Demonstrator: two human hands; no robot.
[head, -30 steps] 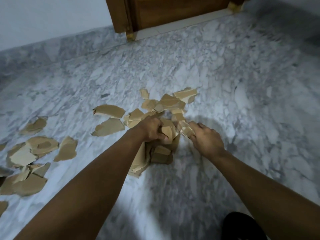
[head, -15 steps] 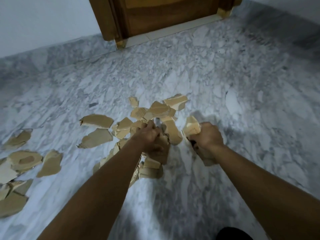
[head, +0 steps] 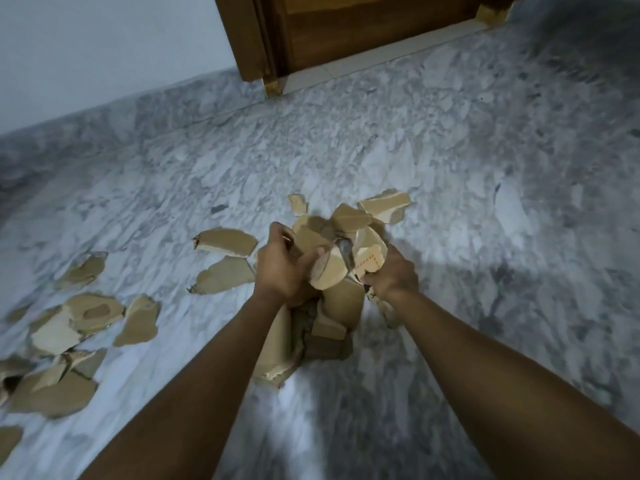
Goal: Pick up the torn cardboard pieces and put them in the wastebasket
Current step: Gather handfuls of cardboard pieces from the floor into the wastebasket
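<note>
Cardboard bundle [head: 329, 275] clamped between both hands, out from door [head: 346, 29]: left hand [head: 278, 268] curled round stack, right hand [head: 393, 277] gripping opposite side, likely so scraps don't slip. Loose pieces [head: 225, 240] lie on floor [head: 450, 168], left of door. Wastebasket not in view.

The door [head: 363, 29] is cut off by the top edge. Some cardboard pieces [head: 8, 439] are clipped at the left edge.
</note>
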